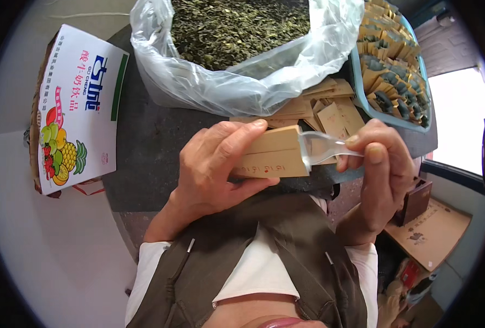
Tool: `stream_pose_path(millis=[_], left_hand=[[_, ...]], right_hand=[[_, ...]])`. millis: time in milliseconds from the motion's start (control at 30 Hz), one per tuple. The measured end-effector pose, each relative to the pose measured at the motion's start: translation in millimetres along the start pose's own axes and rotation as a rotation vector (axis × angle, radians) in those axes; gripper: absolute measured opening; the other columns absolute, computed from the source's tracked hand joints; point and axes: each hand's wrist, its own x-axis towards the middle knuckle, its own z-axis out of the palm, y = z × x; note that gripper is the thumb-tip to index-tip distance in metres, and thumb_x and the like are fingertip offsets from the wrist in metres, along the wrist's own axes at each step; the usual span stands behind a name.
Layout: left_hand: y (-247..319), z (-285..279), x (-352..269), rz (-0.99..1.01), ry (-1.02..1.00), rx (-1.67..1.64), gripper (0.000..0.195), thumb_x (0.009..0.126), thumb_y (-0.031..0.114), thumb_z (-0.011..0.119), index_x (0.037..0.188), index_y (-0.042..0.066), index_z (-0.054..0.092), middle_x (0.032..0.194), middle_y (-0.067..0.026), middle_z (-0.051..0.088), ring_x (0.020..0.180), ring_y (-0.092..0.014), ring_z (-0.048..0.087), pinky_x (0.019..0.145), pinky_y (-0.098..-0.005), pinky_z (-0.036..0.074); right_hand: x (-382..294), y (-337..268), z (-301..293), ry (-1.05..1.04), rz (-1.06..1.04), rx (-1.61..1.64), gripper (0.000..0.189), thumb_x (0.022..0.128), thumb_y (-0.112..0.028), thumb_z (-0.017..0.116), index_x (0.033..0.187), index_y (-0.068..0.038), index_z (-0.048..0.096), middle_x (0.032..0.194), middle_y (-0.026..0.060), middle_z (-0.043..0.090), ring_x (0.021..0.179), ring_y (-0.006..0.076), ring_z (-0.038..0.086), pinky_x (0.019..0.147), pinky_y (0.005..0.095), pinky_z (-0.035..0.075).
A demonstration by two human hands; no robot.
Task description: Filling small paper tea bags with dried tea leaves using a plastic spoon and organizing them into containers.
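Observation:
My left hand (pixel 213 166) grips a small kraft paper packet (pixel 273 153) from its left end, thumb on one side and fingers on the other. Small red printing runs along the packet's face. Between the fingers of my right hand (pixel 380 172) is the narrow handle of a clear plastic scoop (pixel 328 147). The scoop's wide end meets the packet's right end; how far it reaches inside cannot be seen. Just beyond my hands stands a large clear plastic bag (pixel 242 96) holding dried green tea leaves (pixel 234 33).
Flat kraft packets (pixel 332 119) lie overlapping beside the bag. A light blue plastic basket (pixel 359 92) at the right holds many upright filled packets. A printed white carton (pixel 90 135) stands at the left of the dark table (pixel 144 164). At lower right sits a brown box (pixel 435 229).

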Motion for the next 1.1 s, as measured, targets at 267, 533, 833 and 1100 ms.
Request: stream_pose_path(millis=[267,533,833,1100], left_hand=[[-2.9,-17.4,36.2,0.077,0.044,-0.042,0.074,0.064,0.031,0.092,0.122,0.002,0.057,0.106,-0.0154,0.067,0.087,-0.029,0.068,0.076,-0.0375,0.054],[-48.5,-9.8,95.9,-0.146,0.288,-0.05,0.053,0.073,0.023,0.084,0.116,0.01,0.056,0.104,-0.0105,0.064,0.093,-0.033,0.065,0.08,-0.043,0.051],[-68.2,-5.2,114.5,-0.307,0.306,-0.587,0.044,0.081,0.007,0.079,0.118,0.007,0.055,0.1,-0.0009,0.058,0.087,-0.007,0.056,0.072,-0.0228,0.051],[-85.7,2.7,115.7,-0.297,0.288,-0.723,0.032,0.088,0.009,0.07,0.116,0.007,0.054,0.097,0.0011,0.056,0.086,-0.005,0.052,0.073,-0.0218,0.046]], right_hand=[[44.6,-11.9,10.7,-0.332,0.149,0.18,0.022,0.104,-0.013,0.052,0.102,0.003,0.066,0.087,0.0048,0.064,0.071,0.0078,0.059,0.065,0.022,0.048],[131.0,-31.0,43.4,-0.345,-0.159,-0.236,0.026,0.104,-0.02,0.053,0.1,-0.001,0.069,0.078,0.0022,0.064,0.067,0.0083,0.057,0.063,0.023,0.046],[183.7,-12.0,40.4,-0.395,0.188,-0.032,0.03,0.105,-0.027,0.049,0.097,-0.004,0.067,0.069,0.0005,0.058,0.058,0.0087,0.053,0.055,0.0224,0.044],[177.1,-23.6,39.9,-0.388,-0.153,-0.444,0.025,0.104,-0.021,0.05,0.097,-0.004,0.067,0.067,-0.0026,0.052,0.061,0.0048,0.046,0.058,0.0217,0.038]])
